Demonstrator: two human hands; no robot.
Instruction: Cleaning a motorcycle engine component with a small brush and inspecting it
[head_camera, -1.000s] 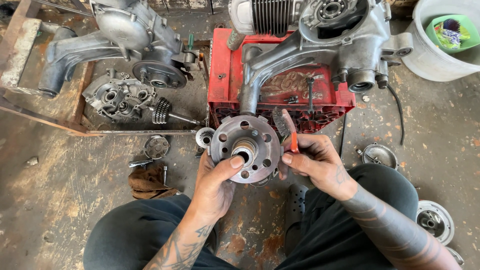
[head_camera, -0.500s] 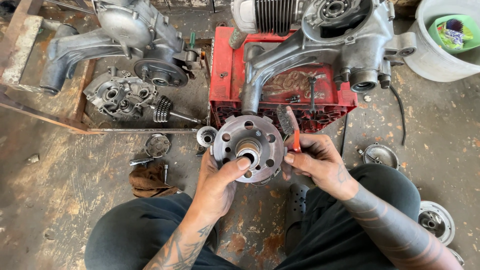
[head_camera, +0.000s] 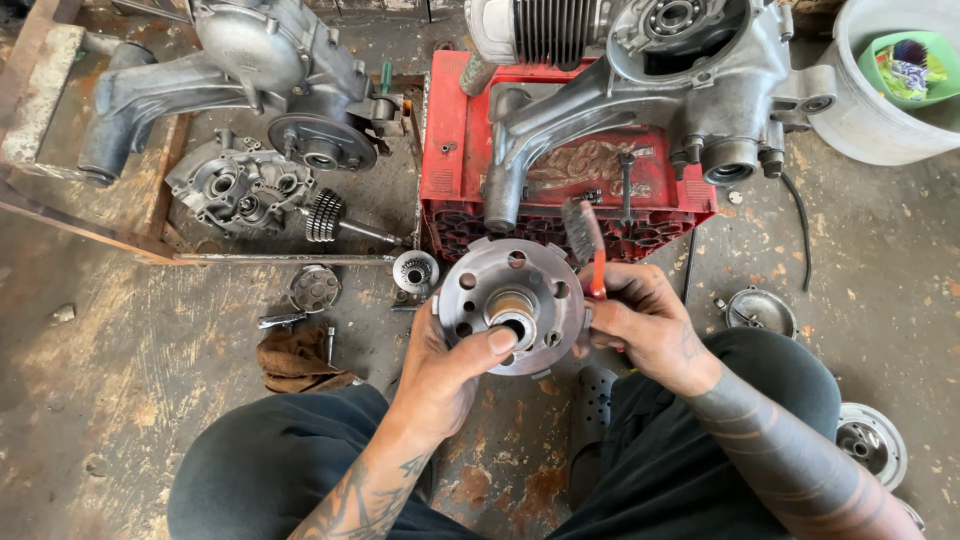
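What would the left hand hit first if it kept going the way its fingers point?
The left hand points up and away from the person, already cupping the round metal hub, thumb over the centre bore. Past the hub, the red crate under the engine casing looks next in line; depth is unclear.

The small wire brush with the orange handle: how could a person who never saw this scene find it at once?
Start at the red crate under the grey engine case. Just below it, the right hand holds the wire brush beside the round holed metal hub. It is the only thing with dark bristles and an orange handle.
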